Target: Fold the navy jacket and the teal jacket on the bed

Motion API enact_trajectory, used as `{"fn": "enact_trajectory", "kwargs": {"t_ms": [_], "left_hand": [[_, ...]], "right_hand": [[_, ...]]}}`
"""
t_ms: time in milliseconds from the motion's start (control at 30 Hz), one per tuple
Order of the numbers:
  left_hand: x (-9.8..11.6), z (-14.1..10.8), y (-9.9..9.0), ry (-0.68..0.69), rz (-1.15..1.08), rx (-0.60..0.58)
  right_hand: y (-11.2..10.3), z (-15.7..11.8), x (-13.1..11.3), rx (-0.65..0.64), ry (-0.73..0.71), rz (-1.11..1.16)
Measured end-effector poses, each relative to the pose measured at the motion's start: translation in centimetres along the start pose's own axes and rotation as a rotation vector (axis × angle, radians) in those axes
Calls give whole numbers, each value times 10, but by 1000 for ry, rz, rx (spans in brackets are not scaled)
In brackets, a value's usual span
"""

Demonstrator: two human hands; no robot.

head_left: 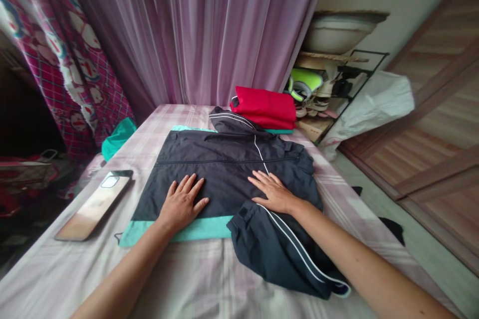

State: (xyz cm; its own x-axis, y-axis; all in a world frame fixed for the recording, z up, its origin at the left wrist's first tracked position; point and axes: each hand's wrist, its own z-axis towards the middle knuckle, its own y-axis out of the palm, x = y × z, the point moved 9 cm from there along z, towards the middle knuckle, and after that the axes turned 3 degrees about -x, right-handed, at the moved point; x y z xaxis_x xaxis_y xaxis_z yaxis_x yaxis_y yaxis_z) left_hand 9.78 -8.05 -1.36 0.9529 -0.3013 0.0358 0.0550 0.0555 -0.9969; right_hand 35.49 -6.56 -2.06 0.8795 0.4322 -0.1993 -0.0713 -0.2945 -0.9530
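A dark jacket with teal edges and white piping lies flat on a plaid-covered table, its zipper line running across it. My left hand rests on the jacket's lower left part, fingers spread. On the right part, near the white piping, my right hand lies flat with its fingers apart. One sleeve is bent toward me beneath my right forearm. The other sleeve reaches the far side, beside a folded red garment. Neither hand holds anything.
A phone lies on the table at the left. Teal cloth hangs by the left edge. Purple curtains stand behind. At the right are a rack with shoes, a basin and a white bag.
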Motion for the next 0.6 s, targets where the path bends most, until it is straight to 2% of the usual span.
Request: {"fn": "enact_trajectory", "kwargs": {"t_ms": [133, 333, 467, 600], "left_hand": [[-2, 1, -2, -44, -7, -21], [-3, 2, -2, -44, -36, -50], [-4, 1, -4, -39, -50, -26], [-3, 1, -4, -44, -40, 1]], "right_hand": [[-2, -8, 18, 42, 119, -4], [-4, -32, 78, 147, 428, -54], [-12, -51, 101, 270, 442, -64], [-28, -64, 106, 405, 436, -75]]}}
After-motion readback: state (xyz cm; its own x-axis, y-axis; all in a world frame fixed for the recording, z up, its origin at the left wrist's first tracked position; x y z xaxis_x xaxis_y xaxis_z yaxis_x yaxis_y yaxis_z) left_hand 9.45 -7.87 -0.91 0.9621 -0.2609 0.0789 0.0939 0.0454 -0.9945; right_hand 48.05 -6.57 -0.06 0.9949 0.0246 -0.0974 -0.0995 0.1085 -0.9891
